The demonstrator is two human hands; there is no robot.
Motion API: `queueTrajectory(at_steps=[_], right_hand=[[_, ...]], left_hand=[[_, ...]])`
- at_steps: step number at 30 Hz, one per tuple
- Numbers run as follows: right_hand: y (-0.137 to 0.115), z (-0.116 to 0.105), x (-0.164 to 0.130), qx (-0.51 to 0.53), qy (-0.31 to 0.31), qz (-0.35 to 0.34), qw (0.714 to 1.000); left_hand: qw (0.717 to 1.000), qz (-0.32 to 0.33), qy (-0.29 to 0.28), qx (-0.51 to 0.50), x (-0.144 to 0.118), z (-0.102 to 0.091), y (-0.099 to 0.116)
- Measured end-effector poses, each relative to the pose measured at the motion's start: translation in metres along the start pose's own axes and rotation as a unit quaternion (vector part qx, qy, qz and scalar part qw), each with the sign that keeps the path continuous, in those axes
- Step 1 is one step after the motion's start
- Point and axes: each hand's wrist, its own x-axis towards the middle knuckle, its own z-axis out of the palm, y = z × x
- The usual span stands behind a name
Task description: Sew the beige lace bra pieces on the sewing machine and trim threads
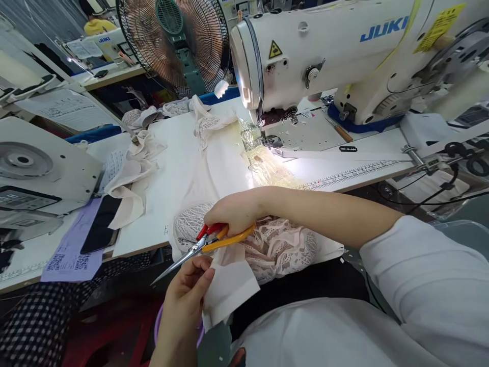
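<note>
At the tabletop (179, 173) edge, our right hand (235, 211) grips orange-handled scissors (202, 245), fingers closed around the handles, while our left hand (189, 288) pinches a cream fabric piece (229, 285) taut below the blades, beside pink lace (278, 247).

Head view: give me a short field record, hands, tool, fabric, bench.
right hand: grips scissors, orange and red handles, blades pointing lower left
left hand: pinches white fabric piece at the table edge
lace fabric: pale pink, bunched under the right wrist
sewing machine: white, lamp lit over its needle area
table: white, with loose cloth pieces
fan: behind the table
</note>
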Motion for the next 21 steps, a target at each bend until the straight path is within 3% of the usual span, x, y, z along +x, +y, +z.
queueTrajectory(at_steps=[5,21], right_hand=[[-0.002,0.003,0.008,0.043,0.016,-0.047,0.998],[-0.01,0.004,0.008,0.049,0.001,-0.04,0.998]], left_hand=[[1.0,0.014,0.012,-0.006,-0.003,0.002,0.003],[0.996,0.012,0.06,-0.06,0.003,0.02,0.002]])
